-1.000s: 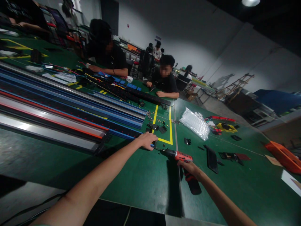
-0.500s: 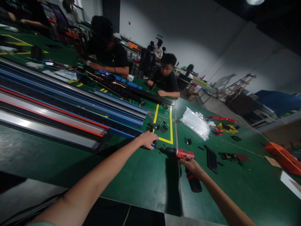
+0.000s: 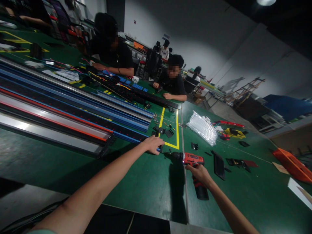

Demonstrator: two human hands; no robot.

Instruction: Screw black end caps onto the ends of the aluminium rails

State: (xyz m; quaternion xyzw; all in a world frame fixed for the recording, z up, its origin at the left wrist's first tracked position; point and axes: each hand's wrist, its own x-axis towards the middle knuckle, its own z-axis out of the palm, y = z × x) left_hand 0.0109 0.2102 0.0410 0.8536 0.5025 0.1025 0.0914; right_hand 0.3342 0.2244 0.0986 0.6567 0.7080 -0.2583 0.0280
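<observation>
The right hand [image 3: 199, 173] grips a red drill [image 3: 193, 158], its tip [image 3: 168, 153] hard to make out, right of the left hand [image 3: 154, 144], which hides part of a long bar [image 3: 129, 133] on the green table [image 3: 146, 182], so this hand's grip I cannot tell.

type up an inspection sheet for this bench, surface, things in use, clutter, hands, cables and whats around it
Surface: green table, marked with yellow tape; a seam runs across it near the drill.
Things in use: the red and black drill, bit pointing toward the end of the rail; contact too small to tell.
Clutter: dark brackets, clear bag, black slab, orange bin.
Grips: left hand over the rail's end, fingers partly hidden; right hand around the drill's handle.
Cables: coloured wires lie among parts on the far side.
Surroundings: two co-workers across the table; wooden frame beyond.
</observation>
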